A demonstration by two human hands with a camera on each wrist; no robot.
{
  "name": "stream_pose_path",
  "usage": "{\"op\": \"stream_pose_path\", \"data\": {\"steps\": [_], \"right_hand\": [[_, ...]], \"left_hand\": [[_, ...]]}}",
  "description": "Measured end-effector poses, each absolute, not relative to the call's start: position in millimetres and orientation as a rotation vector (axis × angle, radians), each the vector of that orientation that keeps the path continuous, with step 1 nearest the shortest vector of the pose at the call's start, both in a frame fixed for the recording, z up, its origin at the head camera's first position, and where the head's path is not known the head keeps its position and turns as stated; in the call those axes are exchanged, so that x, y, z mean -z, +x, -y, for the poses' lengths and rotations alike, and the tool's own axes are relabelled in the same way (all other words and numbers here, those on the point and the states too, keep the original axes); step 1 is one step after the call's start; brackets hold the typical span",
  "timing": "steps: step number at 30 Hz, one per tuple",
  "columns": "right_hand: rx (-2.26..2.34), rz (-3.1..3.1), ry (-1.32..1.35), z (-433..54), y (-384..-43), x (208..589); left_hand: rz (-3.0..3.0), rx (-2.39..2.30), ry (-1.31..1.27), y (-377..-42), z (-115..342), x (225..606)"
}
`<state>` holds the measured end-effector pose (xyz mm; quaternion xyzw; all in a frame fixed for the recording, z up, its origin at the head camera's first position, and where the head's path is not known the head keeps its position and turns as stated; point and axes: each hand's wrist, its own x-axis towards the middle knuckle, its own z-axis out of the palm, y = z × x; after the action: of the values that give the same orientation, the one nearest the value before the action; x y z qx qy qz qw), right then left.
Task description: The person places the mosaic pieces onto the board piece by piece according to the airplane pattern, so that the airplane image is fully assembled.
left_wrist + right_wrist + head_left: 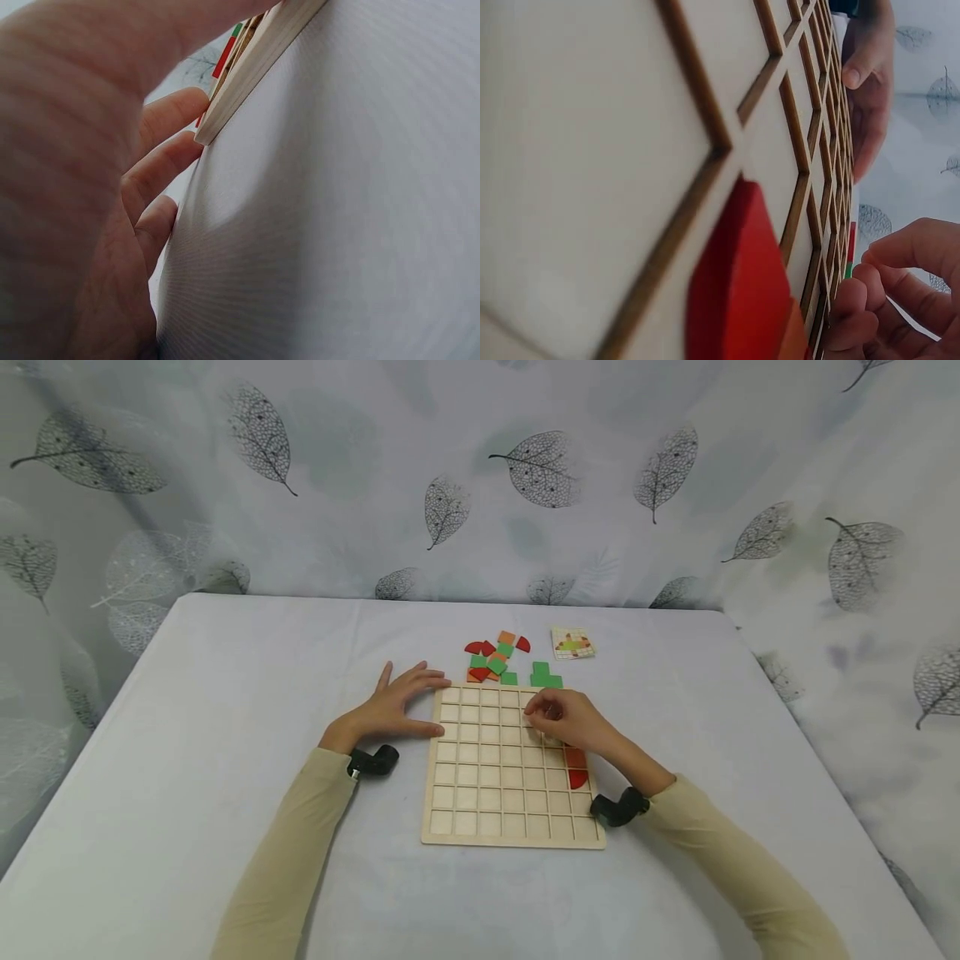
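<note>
A square wooden grid board [477, 777] lies on the white table. My left hand [390, 703] rests at its upper left edge with fingers and thumb spread, and in the left wrist view fingertips [196, 101] touch the board's corner. Over the upper right cells is my right hand [570, 718], fingers curled and thumb and index tips together; no piece shows between them. Just below it, a red rounded piece [577, 779] and an orange piece [575, 758] sit in the right-hand column. The right wrist view shows the red piece [739, 277] up close.
Behind the board lies a loose pile of red, orange and green pieces [497, 666]. Several green squares [546, 680] are grouped by the board's top right edge. Farther back is a small pattern card [572, 643]. A leaf-printed cloth [337, 485] hangs behind the table.
</note>
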<state>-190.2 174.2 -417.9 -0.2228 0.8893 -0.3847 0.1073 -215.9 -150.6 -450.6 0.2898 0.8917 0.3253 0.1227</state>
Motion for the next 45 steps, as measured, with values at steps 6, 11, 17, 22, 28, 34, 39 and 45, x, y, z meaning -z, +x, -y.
{"op": "stream_pose_path", "data": {"steps": [6, 11, 17, 22, 28, 34, 39, 45], "right_hand": [[1.128, -2.608, -0.717, -168.2, -199.8, 416.4], [1.157, -2.587, -0.769, -164.3, -209.4, 415.9], [1.166, -2.571, -0.788, -160.3, -217.3, 411.2], [1.146, -2.586, -0.775, -156.7, -226.3, 410.0], [1.164, -2.582, -0.773, -155.1, -239.9, 412.1], [1.177, -2.555, -0.783, -149.4, -246.8, 403.4], [1.141, -2.582, -0.748, -149.6, -262.4, 411.3], [1.104, -2.589, -0.706, -146.8, -269.3, 410.5]], "left_hand": [[-2.599, -0.947, 0.838, -216.4, 151.7, 449.8], [-2.596, -0.953, 0.831, -216.6, 151.8, 448.3], [-2.590, -0.961, 0.835, -216.1, 149.8, 447.3], [-2.597, -0.958, 0.831, -215.2, 149.3, 447.0], [-2.598, -0.956, 0.826, -213.9, 149.7, 447.0], [-2.608, -0.951, 0.825, -214.6, 151.0, 449.9], [-2.607, -0.951, 0.829, -214.4, 150.9, 449.0], [-2.608, -0.955, 0.844, -214.3, 151.3, 449.1]]}}
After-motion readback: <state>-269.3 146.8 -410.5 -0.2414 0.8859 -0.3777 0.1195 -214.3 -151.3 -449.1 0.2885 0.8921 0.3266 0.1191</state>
